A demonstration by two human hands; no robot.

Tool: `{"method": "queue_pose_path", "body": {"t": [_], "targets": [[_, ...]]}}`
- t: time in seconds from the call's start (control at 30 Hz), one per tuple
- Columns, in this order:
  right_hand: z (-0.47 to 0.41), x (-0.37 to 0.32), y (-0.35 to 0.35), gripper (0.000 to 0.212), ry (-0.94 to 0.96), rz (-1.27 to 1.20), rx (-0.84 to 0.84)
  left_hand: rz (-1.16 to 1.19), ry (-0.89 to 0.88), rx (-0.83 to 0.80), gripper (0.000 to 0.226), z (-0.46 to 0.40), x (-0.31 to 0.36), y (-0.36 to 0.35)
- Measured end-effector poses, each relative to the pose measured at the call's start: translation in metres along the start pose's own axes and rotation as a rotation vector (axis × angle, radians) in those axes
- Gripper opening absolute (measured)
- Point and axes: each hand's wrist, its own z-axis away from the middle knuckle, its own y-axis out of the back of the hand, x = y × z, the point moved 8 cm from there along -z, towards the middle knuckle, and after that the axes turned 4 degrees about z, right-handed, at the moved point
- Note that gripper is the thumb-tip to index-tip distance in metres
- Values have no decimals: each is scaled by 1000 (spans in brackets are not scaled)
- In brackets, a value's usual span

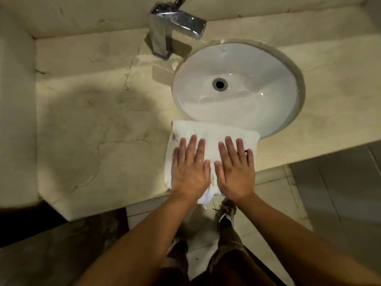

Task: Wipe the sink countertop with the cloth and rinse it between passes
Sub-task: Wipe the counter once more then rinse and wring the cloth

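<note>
Both the left hand (188, 170) and the right hand (235, 172) lay flat, fingers straight, side by side on the white cloth (212, 133) at the worktop's (92, 124) lower-centre front edge, its long side skirting the sink (237, 85), unwiped marble stretching left.

Cloth (214, 133): white, folded flat, laid on the front edge of the worktop just before the sink, its near corner hanging over the edge. Worktop (99, 124): cream veined marble, glossy. Sink (257, 83): white, round, sunk-in basin with open drain.
</note>
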Motion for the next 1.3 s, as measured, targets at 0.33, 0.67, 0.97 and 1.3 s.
{"method": "queue_pose_path", "body": {"t": [0.33, 0.67, 0.97, 1.3], "targets": [[13, -69, -8, 55, 245, -70, -9, -54, 164, 121, 62, 40, -69, 20], [30, 145, 4, 57, -131, -79, -58, -93, -99, -152, 67, -20, 130, -57], [6, 182, 18, 61, -402, -131, -12, -77, -239, -145, 62, -56, 182, -55], [-5, 249, 20, 63, -645, -127, 27, -75, -488, -119, 61, -109, 251, -88]]}}
